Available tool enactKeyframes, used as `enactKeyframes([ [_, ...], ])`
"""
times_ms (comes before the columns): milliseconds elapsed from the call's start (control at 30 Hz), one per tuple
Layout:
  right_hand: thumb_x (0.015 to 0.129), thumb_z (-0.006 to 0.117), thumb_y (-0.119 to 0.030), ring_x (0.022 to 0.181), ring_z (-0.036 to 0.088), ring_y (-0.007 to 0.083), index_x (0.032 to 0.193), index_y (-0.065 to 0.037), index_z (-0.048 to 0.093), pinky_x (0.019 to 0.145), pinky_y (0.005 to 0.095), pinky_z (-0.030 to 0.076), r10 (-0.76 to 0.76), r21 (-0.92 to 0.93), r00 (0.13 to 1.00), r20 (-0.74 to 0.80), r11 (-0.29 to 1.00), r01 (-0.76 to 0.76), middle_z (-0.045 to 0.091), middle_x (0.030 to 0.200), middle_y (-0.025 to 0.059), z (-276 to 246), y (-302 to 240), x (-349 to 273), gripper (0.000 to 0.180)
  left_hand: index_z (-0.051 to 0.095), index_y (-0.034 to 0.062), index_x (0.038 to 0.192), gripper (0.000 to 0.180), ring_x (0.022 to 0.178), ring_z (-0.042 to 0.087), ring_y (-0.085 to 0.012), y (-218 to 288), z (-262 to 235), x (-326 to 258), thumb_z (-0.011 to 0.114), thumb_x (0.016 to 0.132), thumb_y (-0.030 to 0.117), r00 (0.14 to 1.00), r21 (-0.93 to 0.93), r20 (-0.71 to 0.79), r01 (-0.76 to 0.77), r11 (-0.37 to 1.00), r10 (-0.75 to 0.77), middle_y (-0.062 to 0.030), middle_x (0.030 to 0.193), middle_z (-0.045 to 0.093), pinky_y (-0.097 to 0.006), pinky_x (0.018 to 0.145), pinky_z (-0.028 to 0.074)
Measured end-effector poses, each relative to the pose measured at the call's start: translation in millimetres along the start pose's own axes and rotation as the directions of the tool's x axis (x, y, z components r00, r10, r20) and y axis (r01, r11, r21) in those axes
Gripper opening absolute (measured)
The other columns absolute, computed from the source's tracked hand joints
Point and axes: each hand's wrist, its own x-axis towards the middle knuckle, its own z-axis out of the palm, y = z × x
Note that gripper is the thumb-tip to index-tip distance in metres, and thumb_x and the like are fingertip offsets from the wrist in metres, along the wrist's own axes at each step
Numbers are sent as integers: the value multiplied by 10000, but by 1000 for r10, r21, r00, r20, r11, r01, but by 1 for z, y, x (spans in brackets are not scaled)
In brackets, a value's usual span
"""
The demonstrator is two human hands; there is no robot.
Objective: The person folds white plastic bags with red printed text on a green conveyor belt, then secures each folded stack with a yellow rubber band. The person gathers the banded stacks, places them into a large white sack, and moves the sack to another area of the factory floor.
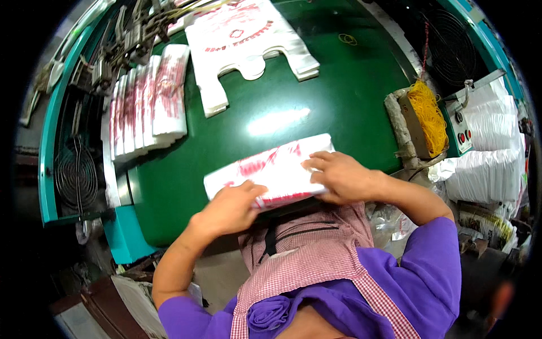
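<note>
A folded stack of white plastic bags with red print (270, 169) lies at the near edge of the green table (293, 107). My left hand (230, 208) grips its near left end, thumb on top. My right hand (337, 176) presses flat on the stack's right end, fingers spread over the top. Farther back lies a flat stack of unfolded white carrier bags with red print (244, 39), handles pointing toward me. At the left, several folded bag bundles (148, 101) sit in an overlapping row.
A bunch of yellow rubber bands (428, 116) hangs on a padded block at the table's right edge. White bag stacks (490, 164) pile up at the far right beside a control box with red buttons (464, 135). Machine parts and wire fan guards (76, 175) line the left.
</note>
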Motion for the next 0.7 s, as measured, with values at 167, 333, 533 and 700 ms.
enactKeyframes([
  [167,787,684,-345,601,598,258,779,-17,620,586,369,456,447,417,883,141,782,-463,632,675,116,-17,52,50,334,615,98,1059,326,780,613,-340,-52,-1,20,658,799,289,906,163,-338,324,932,-256,-144,805,609,-426,666,488],
  [333,763,684,-251,726,609,252,920,4,641,665,363,469,403,420,908,-117,848,-322,644,791,161,-21,133,78,302,574,92,1164,531,860,612,-317,-26,10,54,714,739,379,942,93,-334,7,996,25,-144,867,616,-388,753,485],
  [533,797,663,-208,1087,536,337,1050,-46,624,870,444,468,843,252,219,-491,379,-890,573,1146,161,-56,287,53,303,578,20,1035,449,779,625,-365,4,17,51,702,774,363,992,-296,14,127,947,-128,-189,879,650,-409,693,486],
  [700,813,619,-160,914,601,361,864,-48,643,780,461,484,740,441,61,-670,462,-769,634,908,185,-49,303,44,126,564,-14,1067,344,748,623,-152,2,51,6,683,798,164,940,-687,-67,199,699,-334,-103,863,655,-282,681,487],
])
